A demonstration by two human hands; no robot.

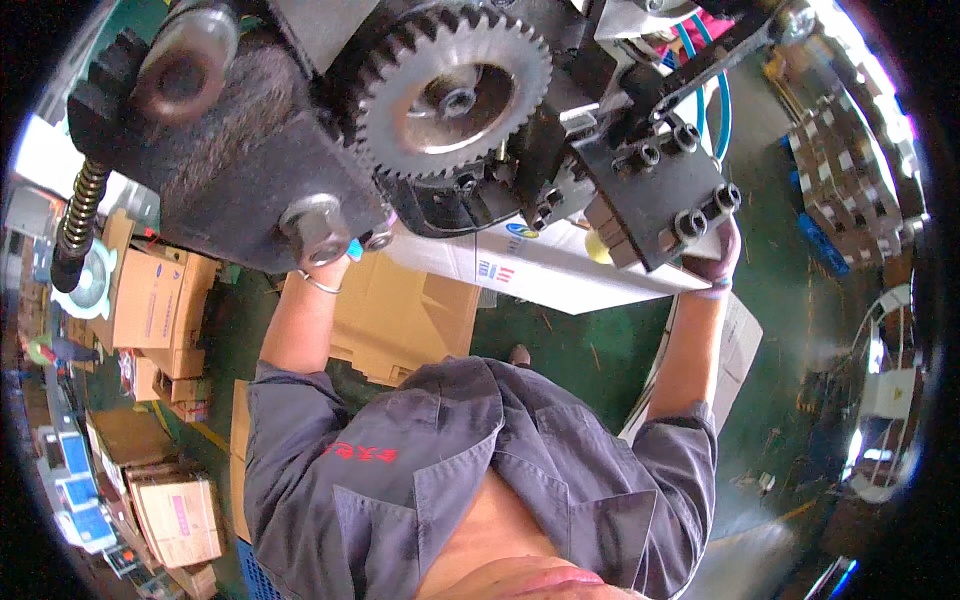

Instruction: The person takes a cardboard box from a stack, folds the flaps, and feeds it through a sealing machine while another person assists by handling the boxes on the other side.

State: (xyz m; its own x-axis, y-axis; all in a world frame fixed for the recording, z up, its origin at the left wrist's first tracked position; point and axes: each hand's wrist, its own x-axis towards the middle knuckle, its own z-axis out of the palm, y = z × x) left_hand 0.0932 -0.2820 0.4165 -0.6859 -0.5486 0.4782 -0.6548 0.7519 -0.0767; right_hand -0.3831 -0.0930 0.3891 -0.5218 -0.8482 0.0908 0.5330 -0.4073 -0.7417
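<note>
A white printed cardboard piece (570, 272) spans the space in front of me, beneath a dark metal machine. My right hand (722, 250), in a dark glove, grips its right end; the machine's bolted black plate (655, 190) covers part of the fingers. My left hand (335, 268) is at the cardboard's left side, with a bit of blue at it and a bracelet on the wrist. A machine block (250, 170) hides its fingers. Between the hands, above the cardboard, sits a large toothed gear (455, 100). A small yellow round thing (597, 247) shows beside the plate.
Brown flat cardboard (400, 315) lies below my left forearm, and a paler sheet (735, 350) leans by my right. Stacked cartons (160, 300) stand at the left. Blue-green hoses (722, 110) hang near my right hand. A spring rod (78, 220) juts down at far left.
</note>
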